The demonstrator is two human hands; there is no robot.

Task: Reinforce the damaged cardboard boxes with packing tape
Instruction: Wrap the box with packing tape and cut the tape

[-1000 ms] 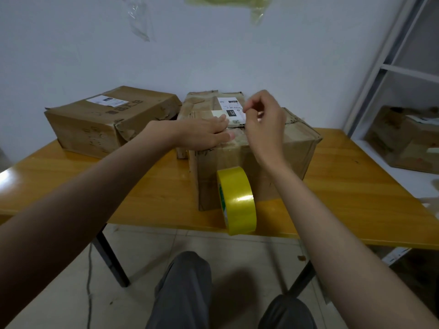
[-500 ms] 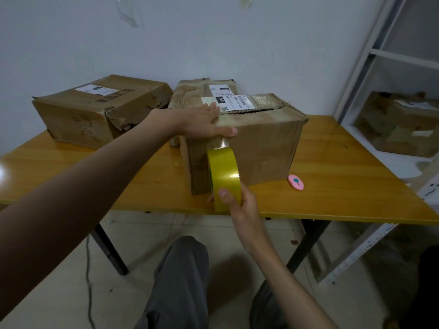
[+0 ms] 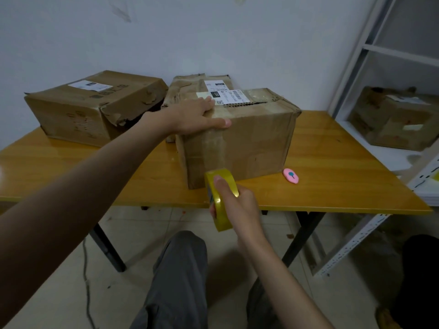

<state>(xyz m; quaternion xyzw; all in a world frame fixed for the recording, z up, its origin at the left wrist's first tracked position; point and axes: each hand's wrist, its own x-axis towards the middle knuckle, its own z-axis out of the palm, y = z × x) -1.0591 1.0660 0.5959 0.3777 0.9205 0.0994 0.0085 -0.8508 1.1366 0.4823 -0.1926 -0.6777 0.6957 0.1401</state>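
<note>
While right hand hides tape roll, left hand covers box corner

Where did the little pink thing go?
In the head view, the pink thing lies on the table, right of the front box, near its lower right corner.

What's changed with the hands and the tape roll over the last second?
The right hand left the box top, took hold of the yellow tape roll that hung at the front of the box, and has drawn it down past the table edge, with a clear strip of tape down the front face of the box. The left hand stays pressed on the box's top edge.
</note>
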